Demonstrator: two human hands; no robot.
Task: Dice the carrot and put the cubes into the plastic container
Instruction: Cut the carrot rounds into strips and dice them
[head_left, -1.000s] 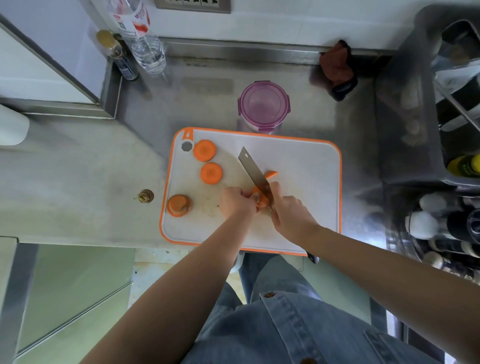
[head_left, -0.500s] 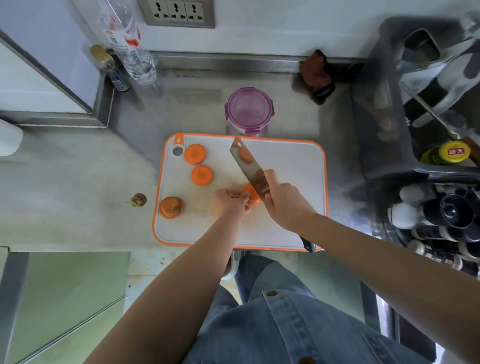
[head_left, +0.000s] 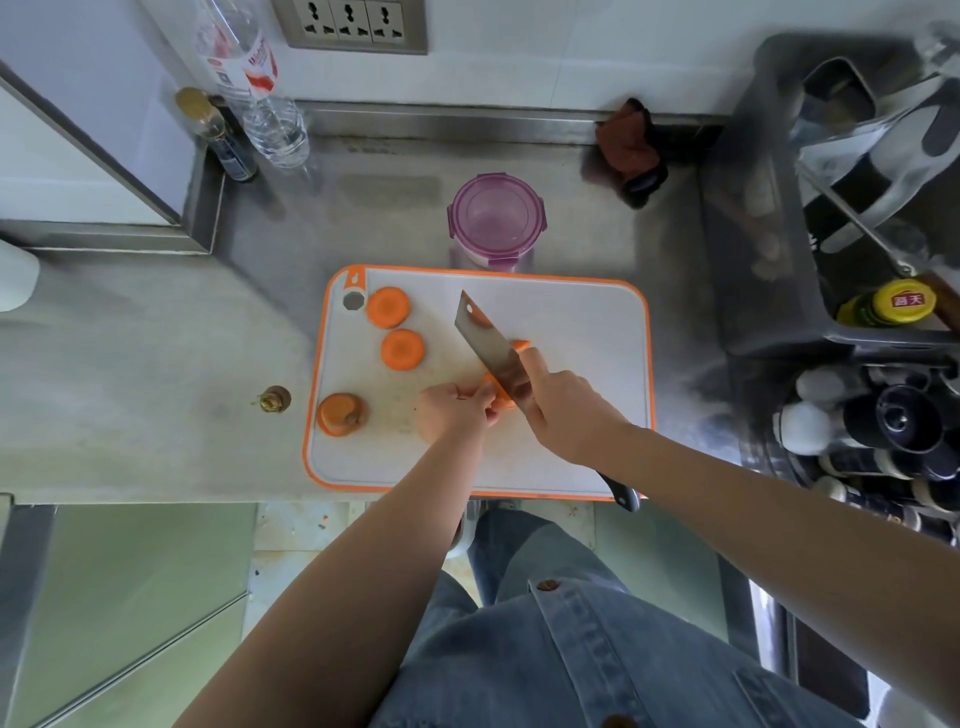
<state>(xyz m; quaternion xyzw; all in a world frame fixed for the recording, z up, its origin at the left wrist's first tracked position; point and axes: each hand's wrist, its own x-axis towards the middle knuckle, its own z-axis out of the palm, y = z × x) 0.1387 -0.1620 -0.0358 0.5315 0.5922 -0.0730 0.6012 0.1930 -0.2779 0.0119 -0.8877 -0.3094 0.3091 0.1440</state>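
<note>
The carrot piece (head_left: 500, 399) being worked lies on the cutting board (head_left: 582, 332), a little near of the board's middle and squeezed between the two hands. The left hand (head_left: 451, 410) sits just to its left, fingers curled and pinching it at the fingertips to steady it. The right hand (head_left: 566, 410) is just to its right, wrapped round the handle of the knife (head_left: 488, 343) with the forefinger stretched along the spine. The blade's long axis runs on a diagonal, handle at the near right over the board's edge and tip pointing far left, and its heel crosses the top of the piece. The next cut therefore seems to turn on the blade coming down just right of the left fingertips, which are touching or almost touching the steel. The piece is mostly hidden by blade and fingers, so I cannot tell its long axis or which way it points. Two flat rounds (head_left: 402, 349) lie well to the left, a thicker stub (head_left: 340, 414) sits near the board's left edge, and a small sliver (head_left: 519, 344) pokes out just right of the blade. The plastic container (head_left: 496, 221) stands on the surface (head_left: 156, 338) just beyond the board's far edge, its purple clip lid apparently on, with no cubes visible in it; dicing looks barely begun.
</note>
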